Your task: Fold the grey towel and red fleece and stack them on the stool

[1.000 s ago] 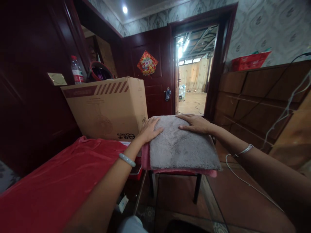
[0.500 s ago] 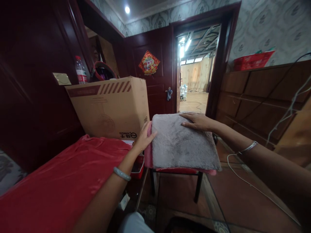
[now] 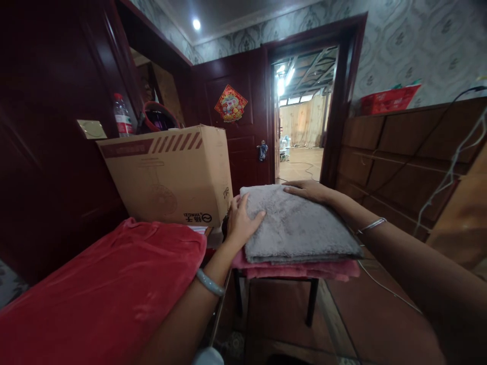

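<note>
A folded grey plush cloth (image 3: 297,228) lies on top of a folded pink cloth (image 3: 300,270), and both rest on a dark-legged stool or chair (image 3: 312,301). My left hand (image 3: 244,220) touches the left edge of the grey cloth, thumb spread away from the fingers. Flat on the far right part of the same cloth rests my right hand (image 3: 310,191), its fingers stretched out. Neither hand grips anything visibly. A bangle circles each wrist.
To the left, red fabric (image 3: 114,289) covers a surface. Behind it stands a large cardboard box (image 3: 171,177), with a plastic bottle (image 3: 122,116) and a dark bucket (image 3: 160,117) near its top. A red basket (image 3: 390,99) sits on a wooden cabinet (image 3: 414,137); a white cable (image 3: 391,289) trails on the floor.
My left hand has slid rightward onto the grey cloth's edge. The cloths sit lower and further right in view, with more of the pink one showing beneath. The view has shifted slightly.
</note>
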The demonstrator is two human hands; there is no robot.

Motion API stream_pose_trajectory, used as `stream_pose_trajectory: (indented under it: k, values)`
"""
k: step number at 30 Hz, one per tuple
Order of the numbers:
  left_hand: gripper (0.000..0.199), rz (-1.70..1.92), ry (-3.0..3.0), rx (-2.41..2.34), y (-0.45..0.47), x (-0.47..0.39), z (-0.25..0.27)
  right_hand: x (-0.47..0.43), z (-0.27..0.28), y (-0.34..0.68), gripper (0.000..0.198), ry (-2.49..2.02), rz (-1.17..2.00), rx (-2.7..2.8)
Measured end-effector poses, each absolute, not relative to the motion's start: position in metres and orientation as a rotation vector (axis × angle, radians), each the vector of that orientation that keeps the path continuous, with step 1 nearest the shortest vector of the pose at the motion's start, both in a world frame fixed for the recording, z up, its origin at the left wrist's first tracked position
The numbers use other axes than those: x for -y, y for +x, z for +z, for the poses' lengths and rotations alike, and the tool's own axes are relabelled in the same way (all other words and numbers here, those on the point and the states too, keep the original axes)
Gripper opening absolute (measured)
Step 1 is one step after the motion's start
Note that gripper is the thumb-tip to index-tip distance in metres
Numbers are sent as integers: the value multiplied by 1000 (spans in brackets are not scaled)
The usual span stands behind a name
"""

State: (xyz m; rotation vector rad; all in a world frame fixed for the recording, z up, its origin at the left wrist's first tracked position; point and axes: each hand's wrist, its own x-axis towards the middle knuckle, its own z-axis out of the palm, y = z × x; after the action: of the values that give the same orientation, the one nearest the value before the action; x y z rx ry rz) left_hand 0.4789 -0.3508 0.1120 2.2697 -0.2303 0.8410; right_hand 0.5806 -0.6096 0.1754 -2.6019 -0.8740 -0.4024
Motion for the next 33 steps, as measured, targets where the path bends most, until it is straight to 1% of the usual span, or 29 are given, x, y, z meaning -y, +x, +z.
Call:
stream_pose_trajectory:
  k: [3,8,13,18,23,26,29,31,33]
  values:
    - [69,815,2275,307,478,345,108,611,174,576,56,-2596,-449,872]
    - [81,745,2272,388,477,329,112,610,175,572,62,-2612,-438,916]
    - [76,753,2286,406,473,322,118,607,179,574,58,-2651,-483,940]
    - [74,749,2292,402,469,316,119,598,183,564,66,-2658,-538,977]
    - [73,756,2275,398,465,309,117,580,191,553,61,-2641,-571,1099]
    - [72,763,2231,384,458,300,105,566,198,545,59,-2633,-570,1159]
    - [72,749,2202,279,446,275,80,550,206,521,56,-2581,-640,1236]
    - [72,747,2195,183,431,248,59,535,205,491,55,-2460,-709,1340]
    - [72,759,2217,51,408,216,37,516,194,451,52,-2268,-676,1500]
